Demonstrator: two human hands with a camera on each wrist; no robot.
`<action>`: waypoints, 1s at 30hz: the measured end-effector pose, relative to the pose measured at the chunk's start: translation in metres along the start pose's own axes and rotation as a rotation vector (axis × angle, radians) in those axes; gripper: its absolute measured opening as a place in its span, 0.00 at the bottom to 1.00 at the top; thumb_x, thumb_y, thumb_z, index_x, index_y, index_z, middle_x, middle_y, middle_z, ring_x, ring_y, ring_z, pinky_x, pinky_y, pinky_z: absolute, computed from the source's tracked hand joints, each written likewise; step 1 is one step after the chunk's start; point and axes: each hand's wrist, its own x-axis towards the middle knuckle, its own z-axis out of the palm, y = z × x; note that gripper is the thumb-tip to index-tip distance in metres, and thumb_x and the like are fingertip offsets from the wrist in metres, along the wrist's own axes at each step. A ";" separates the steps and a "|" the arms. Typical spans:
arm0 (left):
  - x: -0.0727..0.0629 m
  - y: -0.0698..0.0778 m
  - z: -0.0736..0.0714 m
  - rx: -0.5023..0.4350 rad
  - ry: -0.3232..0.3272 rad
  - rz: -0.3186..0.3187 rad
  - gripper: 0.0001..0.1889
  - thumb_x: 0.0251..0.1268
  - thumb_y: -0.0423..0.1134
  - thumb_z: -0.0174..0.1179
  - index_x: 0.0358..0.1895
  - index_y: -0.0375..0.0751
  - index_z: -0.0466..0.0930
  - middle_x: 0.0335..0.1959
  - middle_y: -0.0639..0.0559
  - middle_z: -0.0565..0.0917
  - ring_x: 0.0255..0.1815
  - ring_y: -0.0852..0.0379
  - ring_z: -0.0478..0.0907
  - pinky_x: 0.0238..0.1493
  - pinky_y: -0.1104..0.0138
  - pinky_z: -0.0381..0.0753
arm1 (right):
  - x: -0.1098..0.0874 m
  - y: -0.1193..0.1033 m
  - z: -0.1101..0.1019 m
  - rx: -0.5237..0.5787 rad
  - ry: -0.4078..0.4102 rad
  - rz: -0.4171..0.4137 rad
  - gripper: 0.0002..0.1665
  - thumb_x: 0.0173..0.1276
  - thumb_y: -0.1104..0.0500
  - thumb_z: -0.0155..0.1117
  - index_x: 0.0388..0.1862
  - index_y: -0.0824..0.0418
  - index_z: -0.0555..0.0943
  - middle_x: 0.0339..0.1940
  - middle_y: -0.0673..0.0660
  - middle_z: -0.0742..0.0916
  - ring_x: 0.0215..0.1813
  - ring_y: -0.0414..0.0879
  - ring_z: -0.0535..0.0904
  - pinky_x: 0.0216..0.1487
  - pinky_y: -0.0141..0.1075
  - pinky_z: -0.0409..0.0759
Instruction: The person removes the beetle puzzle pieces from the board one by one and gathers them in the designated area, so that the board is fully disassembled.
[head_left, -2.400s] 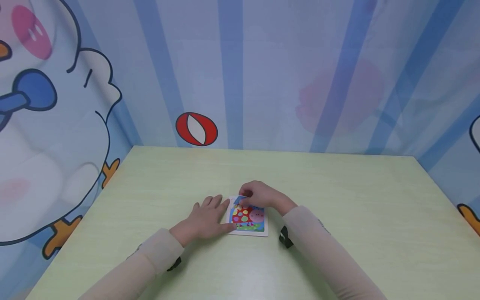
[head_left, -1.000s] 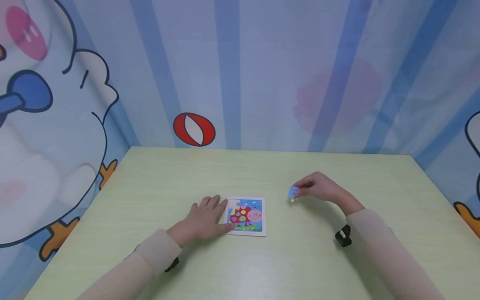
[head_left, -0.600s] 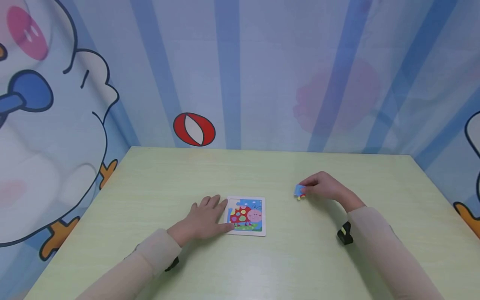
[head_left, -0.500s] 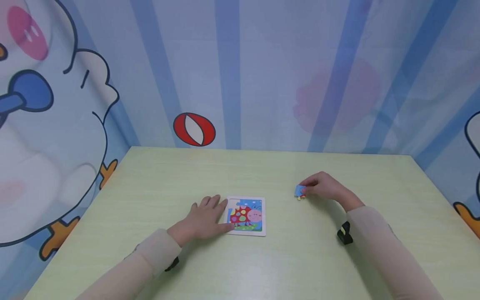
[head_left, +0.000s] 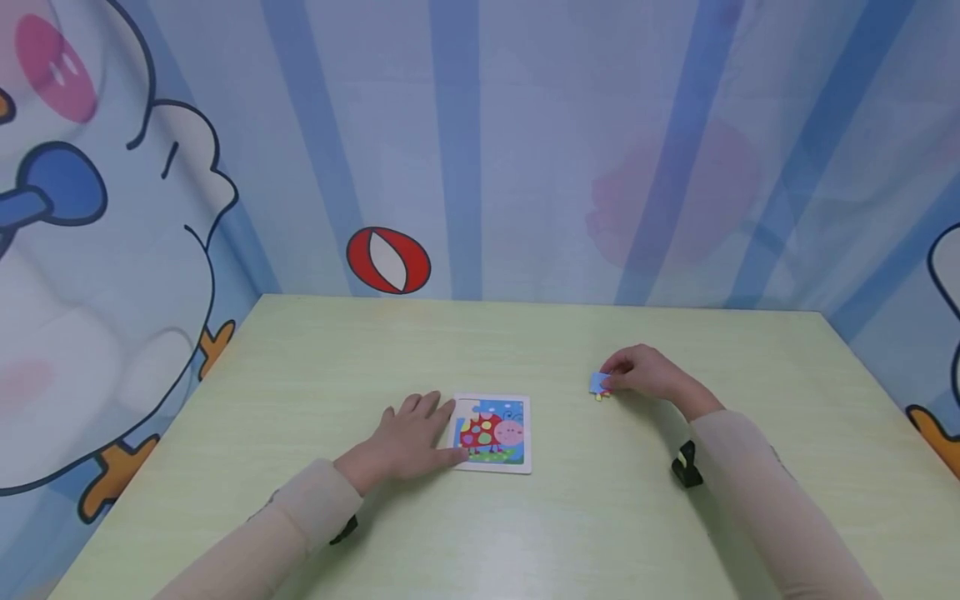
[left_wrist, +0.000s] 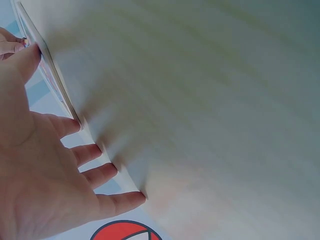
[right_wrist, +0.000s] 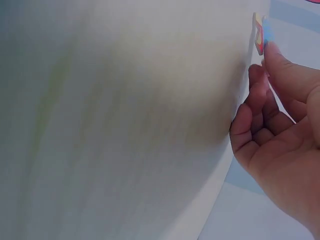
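Note:
A square jigsaw puzzle [head_left: 508, 454] with a white frame and a ladybird picture lies on the table. Its upper left corner shows a pale gap. My left hand [head_left: 405, 437] is spread flat beside it, thumb over the lower left of the frame and index fingertip at its left edge. In the left wrist view the fingertips of this hand [left_wrist: 55, 165] touch the tabletop. To the right of the puzzle, my right hand [head_left: 648, 373] pinches a blue puzzle piece [head_left: 597, 382] with red and yellow on its lower edge. The right wrist view shows the piece [right_wrist: 259, 34] at the thumb tip, close over the table.
The pale wooden table [head_left: 375, 350] runs back to a blue striped cloth backdrop [head_left: 540, 167] with cartoon prints. A dark strap piece [head_left: 686, 465] hangs below the right sleeve.
My right hand has taken the blue piece from the puzzle's upper left corner and moved right with it. Over the last half second it barely shifts. The left hand stays put.

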 end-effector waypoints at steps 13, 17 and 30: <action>0.000 0.001 0.000 -0.007 -0.009 -0.018 0.44 0.61 0.65 0.55 0.75 0.44 0.57 0.75 0.41 0.57 0.74 0.38 0.51 0.65 0.34 0.55 | 0.005 0.002 0.003 -0.013 -0.058 0.011 0.15 0.67 0.59 0.63 0.47 0.69 0.80 0.40 0.58 0.82 0.41 0.48 0.73 0.43 0.37 0.72; -0.002 0.002 -0.002 -0.017 -0.007 -0.015 0.43 0.62 0.64 0.55 0.75 0.43 0.57 0.75 0.40 0.57 0.74 0.38 0.52 0.65 0.34 0.54 | 0.006 0.003 0.004 -0.019 -0.062 0.006 0.16 0.67 0.59 0.63 0.47 0.70 0.80 0.39 0.58 0.82 0.40 0.47 0.73 0.42 0.37 0.72; 0.000 0.001 0.001 -0.015 0.001 -0.011 0.44 0.62 0.65 0.55 0.75 0.43 0.57 0.75 0.41 0.56 0.74 0.38 0.51 0.65 0.34 0.54 | 0.004 0.002 0.005 -0.014 -0.061 -0.007 0.14 0.66 0.58 0.64 0.44 0.68 0.80 0.31 0.53 0.78 0.34 0.45 0.70 0.37 0.36 0.69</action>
